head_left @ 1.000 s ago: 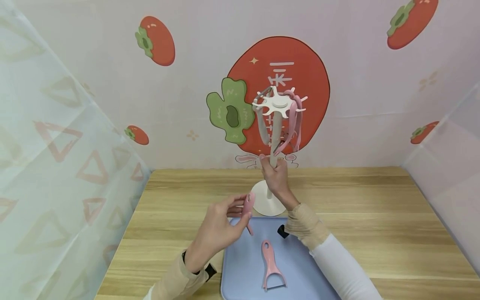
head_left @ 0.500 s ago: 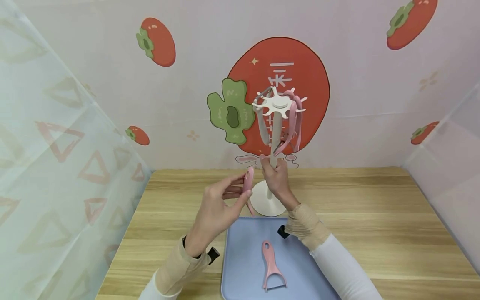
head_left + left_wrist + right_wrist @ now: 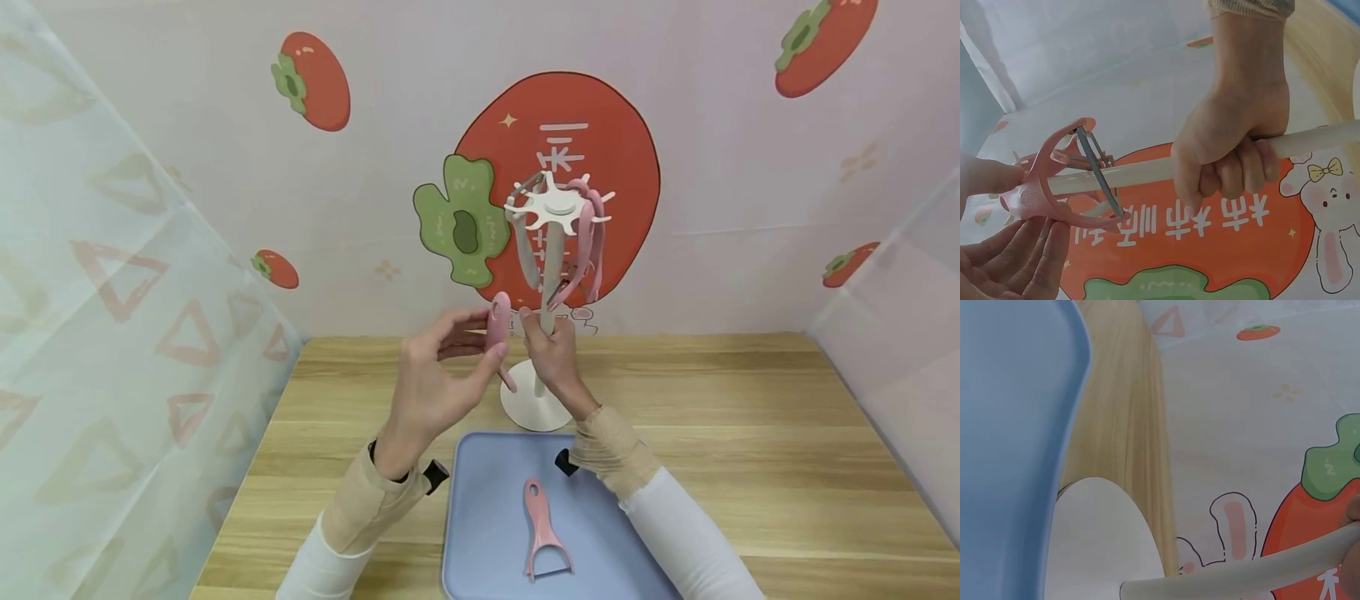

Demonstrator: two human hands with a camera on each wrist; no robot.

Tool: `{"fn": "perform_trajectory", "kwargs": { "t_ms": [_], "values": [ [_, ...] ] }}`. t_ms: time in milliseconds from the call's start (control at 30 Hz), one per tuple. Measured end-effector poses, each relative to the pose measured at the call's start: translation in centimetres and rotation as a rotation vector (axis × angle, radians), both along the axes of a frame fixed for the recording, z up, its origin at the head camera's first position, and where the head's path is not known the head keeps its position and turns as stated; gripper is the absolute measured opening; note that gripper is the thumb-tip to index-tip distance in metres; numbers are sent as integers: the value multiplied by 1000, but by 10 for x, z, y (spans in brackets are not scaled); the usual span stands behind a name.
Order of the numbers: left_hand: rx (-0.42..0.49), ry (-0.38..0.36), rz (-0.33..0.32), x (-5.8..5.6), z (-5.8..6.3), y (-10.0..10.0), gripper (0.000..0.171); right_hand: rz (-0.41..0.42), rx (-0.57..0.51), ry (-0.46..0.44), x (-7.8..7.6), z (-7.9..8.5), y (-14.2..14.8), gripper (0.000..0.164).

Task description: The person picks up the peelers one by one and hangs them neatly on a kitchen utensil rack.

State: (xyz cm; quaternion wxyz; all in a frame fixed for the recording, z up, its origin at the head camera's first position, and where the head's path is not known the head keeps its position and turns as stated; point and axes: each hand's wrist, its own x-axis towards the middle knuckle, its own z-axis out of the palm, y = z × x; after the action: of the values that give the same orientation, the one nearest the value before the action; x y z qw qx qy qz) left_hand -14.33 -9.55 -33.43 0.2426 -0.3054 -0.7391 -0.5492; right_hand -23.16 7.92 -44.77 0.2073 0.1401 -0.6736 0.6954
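My left hand [image 3: 438, 375] pinches a pink peeler [image 3: 498, 323] between thumb and fingers, its handle end up, just left of the stand. The left wrist view shows that peeler's [image 3: 1038, 194] metal blade and forked head near the white pole. My right hand [image 3: 553, 354] grips the pole of the white stand [image 3: 553, 258] below its hooked top. From the hooks hang pink peelers [image 3: 588, 250] on the right and a grey-white one [image 3: 525, 250] on the left. Another pink peeler [image 3: 542, 529] lies on the blue tray [image 3: 487, 500].
The stand's round white base [image 3: 528, 408] rests on the wooden table [image 3: 750, 433] just behind the tray. A printed backdrop [image 3: 720, 275] rises at the table's back edge, with light sheets on both sides.
My left hand has risen from over the tray's back edge to beside the pole, carrying the pink peeler. The right hand keeps its grip on the pole.
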Motion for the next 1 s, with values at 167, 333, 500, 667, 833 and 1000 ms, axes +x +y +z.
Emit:
{"fn": "perform_trajectory", "kwargs": {
  "t_ms": [167,333,500,667,833,1000],
  "values": [
    [32,17,5,-5,8,0,37,-2,6,14,-1,-1,-1,58],
    [51,35,16,-11,15,-1,36,0,0,22,-1,-1,-1,57],
    [68,67,32,-17,21,-2,35,5,-5,8,-1,-1,-1,54],
    [81,112,55,-23,28,-2,35,21,-22,-5,-2,0,-1,53],
    [97,149,41,-30,34,-2,36,37,-21,-29,-1,4,0,51],
    [93,165,30,-34,37,-1,36,26,-10,-54,2,4,-1,49]
  ]
}}
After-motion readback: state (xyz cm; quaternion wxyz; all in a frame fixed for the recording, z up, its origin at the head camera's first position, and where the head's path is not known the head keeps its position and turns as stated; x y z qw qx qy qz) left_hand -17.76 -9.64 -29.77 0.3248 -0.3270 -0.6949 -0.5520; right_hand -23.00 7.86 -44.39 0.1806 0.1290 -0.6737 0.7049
